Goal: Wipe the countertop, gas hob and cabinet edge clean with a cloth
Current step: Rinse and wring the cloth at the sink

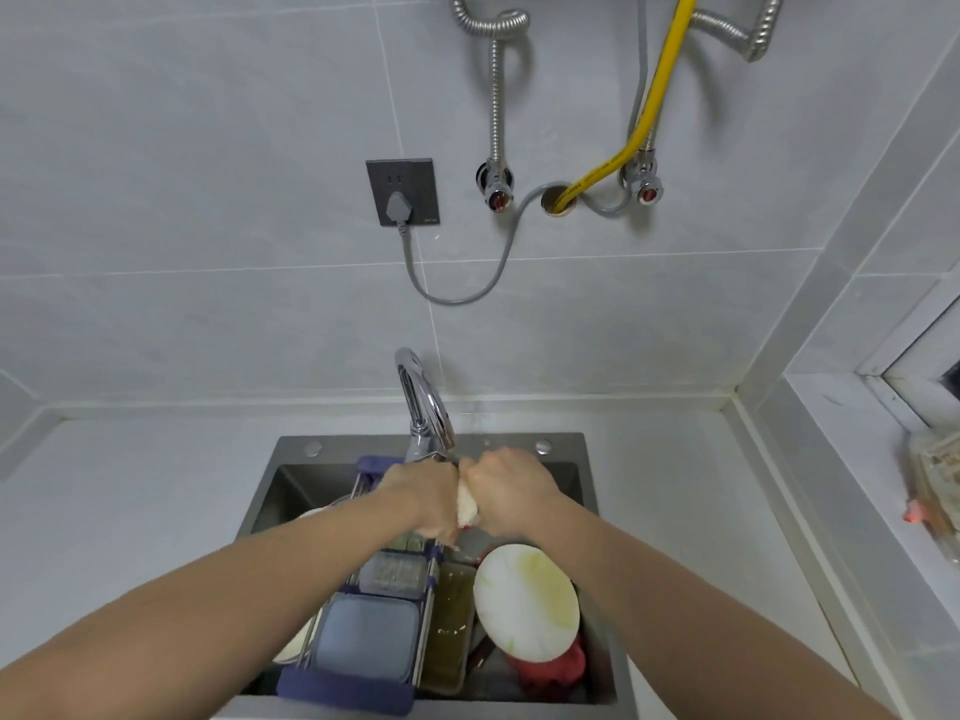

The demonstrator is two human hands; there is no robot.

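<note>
Both hands are closing round the cloth (466,507) above the sink (587,491): the left hand (423,498) and the right hand (506,493) are gripping it between them, knuckles nearly touching, just below the tap (426,402). The grip is suggesting wringing, and holding it over the basin is judged to be letting any water fall inside and not on the table (130,485). Whether water is running cannot be told. The sink is holding a rack (358,683) with grey containers, a tray (449,626) of murky liquid and a white plate (524,600) leaning over something red. The table on either side is lying unwiped by this judgement; the hob is not showing. A grey plug (399,206) is sitting in the wall socket (402,192). A yellow hose (660,96) is carrying dark print too small to read; no other writing is legible
</note>
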